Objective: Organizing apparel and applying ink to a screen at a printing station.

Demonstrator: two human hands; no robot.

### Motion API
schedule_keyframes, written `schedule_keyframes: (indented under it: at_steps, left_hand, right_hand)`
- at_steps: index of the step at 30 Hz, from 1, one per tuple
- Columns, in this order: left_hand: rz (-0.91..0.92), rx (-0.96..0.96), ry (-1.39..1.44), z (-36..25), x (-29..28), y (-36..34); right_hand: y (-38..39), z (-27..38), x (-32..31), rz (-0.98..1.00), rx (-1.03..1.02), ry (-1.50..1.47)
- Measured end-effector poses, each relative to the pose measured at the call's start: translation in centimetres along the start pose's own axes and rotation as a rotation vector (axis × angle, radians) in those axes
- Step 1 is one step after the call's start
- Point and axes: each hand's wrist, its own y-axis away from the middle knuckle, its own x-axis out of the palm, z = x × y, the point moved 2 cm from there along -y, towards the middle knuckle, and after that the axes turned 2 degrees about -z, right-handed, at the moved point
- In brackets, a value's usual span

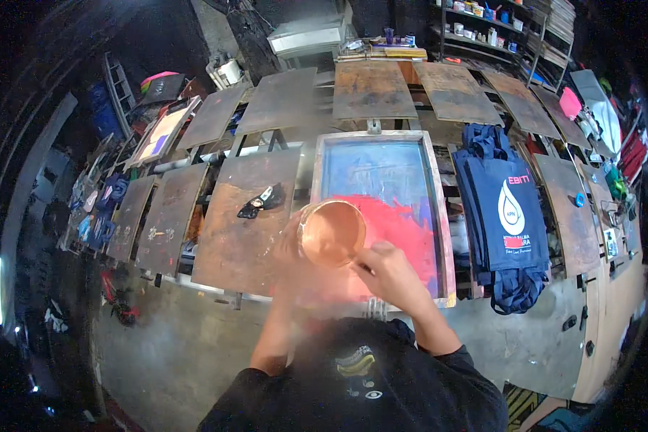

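Observation:
A round tub with a peach-orange inside is tilted so that its opening faces me. Round its left side is my left hand, closed on it, partly smeared by haze in the picture. My right hand is pinched at the tub's lower right rim; a thin thing seems to run from its fingers into the tub, too unclear to name. Below the tub lies a wooden-framed printing screen with blue mesh. Pinkish-red ink covers much of the screen's nearer half.
Stained boards stand in two rows around the screen. A black crumpled thing lies on the board to the left. Navy tote bags are stacked on the right. Shelves with containers stand at the back right.

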Motion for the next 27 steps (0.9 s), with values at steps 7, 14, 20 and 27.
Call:
schedule_keyframes:
  at_steps: [7,14,20,27]
  left_hand:
    - [0.087,-0.254,0.488,-1.2,2.1,-0.1]
    - [0.038,-0.088,0.124,-0.3,1.2,-0.4]
    - [0.044,0.057,-0.005,-1.3,0.3,-0.3]
    - [0.008,-0.114,0.201,0.4,1.5,-0.3]
  right_hand:
    - [-1.5,0.0,-0.2,-0.219,-0.087,0.029]
    - [-1.3,-1.8,-1.1,-0.32,0.075,0.133]
    - [-0.2,0.5,-0.6,-0.026,0.023,-0.151]
    - [-2.6,-1.0,0.3,-0.38,-0.092,0.034]
